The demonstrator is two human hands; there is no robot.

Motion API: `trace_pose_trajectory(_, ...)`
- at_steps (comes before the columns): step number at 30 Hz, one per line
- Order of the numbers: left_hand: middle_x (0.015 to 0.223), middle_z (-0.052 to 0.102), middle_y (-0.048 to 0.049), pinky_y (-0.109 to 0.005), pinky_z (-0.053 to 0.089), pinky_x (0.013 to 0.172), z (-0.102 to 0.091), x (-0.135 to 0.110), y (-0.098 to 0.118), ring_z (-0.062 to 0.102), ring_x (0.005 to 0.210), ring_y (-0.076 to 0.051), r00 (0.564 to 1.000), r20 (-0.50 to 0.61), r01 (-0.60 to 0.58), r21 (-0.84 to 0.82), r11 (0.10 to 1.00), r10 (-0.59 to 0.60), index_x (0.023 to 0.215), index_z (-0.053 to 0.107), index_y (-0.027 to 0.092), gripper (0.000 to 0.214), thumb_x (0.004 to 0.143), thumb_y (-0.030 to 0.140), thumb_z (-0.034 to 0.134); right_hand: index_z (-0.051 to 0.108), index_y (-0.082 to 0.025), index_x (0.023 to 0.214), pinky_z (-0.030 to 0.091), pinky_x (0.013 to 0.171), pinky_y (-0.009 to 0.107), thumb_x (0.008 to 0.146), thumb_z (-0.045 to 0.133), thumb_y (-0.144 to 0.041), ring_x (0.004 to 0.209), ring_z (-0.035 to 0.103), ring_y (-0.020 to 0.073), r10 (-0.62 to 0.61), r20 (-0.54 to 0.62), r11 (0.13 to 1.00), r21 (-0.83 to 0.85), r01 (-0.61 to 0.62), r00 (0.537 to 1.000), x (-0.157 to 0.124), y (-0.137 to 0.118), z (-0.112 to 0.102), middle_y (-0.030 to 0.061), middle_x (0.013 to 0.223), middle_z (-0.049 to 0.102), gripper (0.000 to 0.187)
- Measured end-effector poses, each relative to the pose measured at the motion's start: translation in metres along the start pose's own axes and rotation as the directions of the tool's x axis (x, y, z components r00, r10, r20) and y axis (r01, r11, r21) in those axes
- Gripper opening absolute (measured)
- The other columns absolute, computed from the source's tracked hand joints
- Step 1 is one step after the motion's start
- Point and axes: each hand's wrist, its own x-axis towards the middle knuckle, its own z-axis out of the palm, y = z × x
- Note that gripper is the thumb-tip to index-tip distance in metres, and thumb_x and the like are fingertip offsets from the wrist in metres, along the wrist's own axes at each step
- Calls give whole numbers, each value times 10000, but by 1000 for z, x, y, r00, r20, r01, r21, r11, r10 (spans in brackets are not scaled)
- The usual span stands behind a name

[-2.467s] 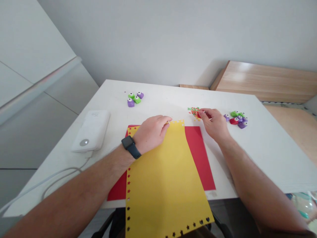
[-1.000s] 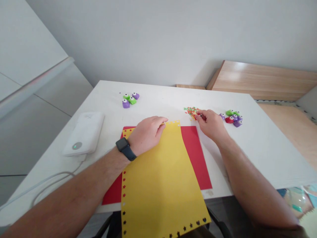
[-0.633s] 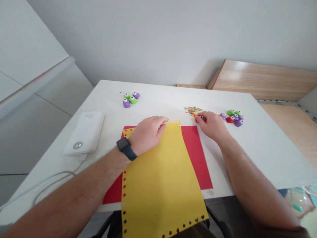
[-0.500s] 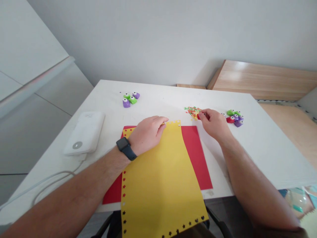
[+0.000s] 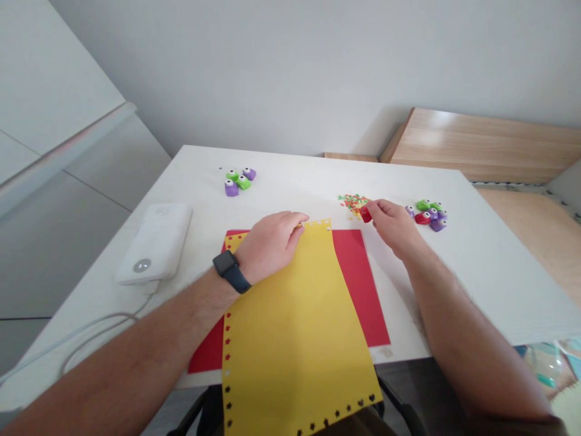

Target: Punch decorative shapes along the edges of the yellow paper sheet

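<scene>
My left hand (image 5: 276,242), with a dark watch on its wrist, pinches the far edge of a yellow sheet (image 5: 299,321). Small shaped holes line the sheet's left, bottom and top edges. Beneath it lies a red sheet (image 5: 363,290), showing on both sides. Between the fingertips of my right hand (image 5: 393,224) is a small red craft punch (image 5: 365,213), held just above the table. Close by, to its left, is a scatter of tiny green, orange and yellow paper cutouts (image 5: 353,203).
Several green, purple and red punches (image 5: 429,215) cluster on the right; several green and purple punches (image 5: 239,182) sit at the back left. A white power bank (image 5: 157,242) with a cable lies on the left. A wooden panel (image 5: 481,145) stands behind the table.
My right hand has turned slightly, bringing more of the red craft punch into view. My left hand and the yellow sheet stay almost where they were.
</scene>
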Motion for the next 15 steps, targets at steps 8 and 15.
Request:
trace_pose_trajectory(8, 1232, 775, -99, -468, 570, 1021, 0, 0, 0, 726, 1162, -282, 1000, 2, 2, -7, 1000, -1, 1247, 680, 198, 288, 1057, 219, 464, 721, -216, 833, 378, 525, 308, 937, 574, -704, 569, 508, 175, 55, 36, 986, 155, -60, 998, 3, 3, 2, 40, 654, 656, 521)
trace_pose_trajectory(15, 1227, 774, -110, -481, 567, 1029, 0, 0, 0, 725, 1157, -292, 1000, 6, -2, -7, 1000, 2, 1259, 684, 175, 302, 1064, 224, 458, 665, -211, 763, 201, 465, 271, 930, 655, -600, 491, 309, 108, 137, 153, 893, 409, -189, 979, 2, -4, 1, -21, 584, 493, 423)
